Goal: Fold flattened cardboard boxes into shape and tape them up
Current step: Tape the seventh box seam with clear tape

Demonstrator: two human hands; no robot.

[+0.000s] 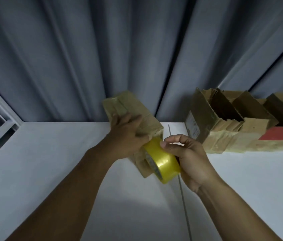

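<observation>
The cardboard box (128, 106) is sitting folded into shape at the back middle of the white worktop (50, 153). It is tilting, with its far end rising in front of the curtain (102, 49) and its near end pointing down toward the person. It is plain brown and long, its skin is looking creased and worn, and shiny strips of tape are already running along its top face.

The left hand (126, 134) is lying on the box, fingers stretched over the top face and thumb resting by the near end, pressing it steady. The right hand (189, 160) is gripping a roll of yellow tape (162, 160), fingers and thumb curling round its rim, and is holding the roll right against the box's near end, just beside the left thumb.

To the right, along the back edge of the worktop, a row of open boxes (224, 122) is standing close together, flaps up and their lower parts wrapped in tape; one is showing a red patch (278, 135). A thin seam (182, 188) is running across the worktop under the right wrist. A window frame (0, 108) is showing at the left.
</observation>
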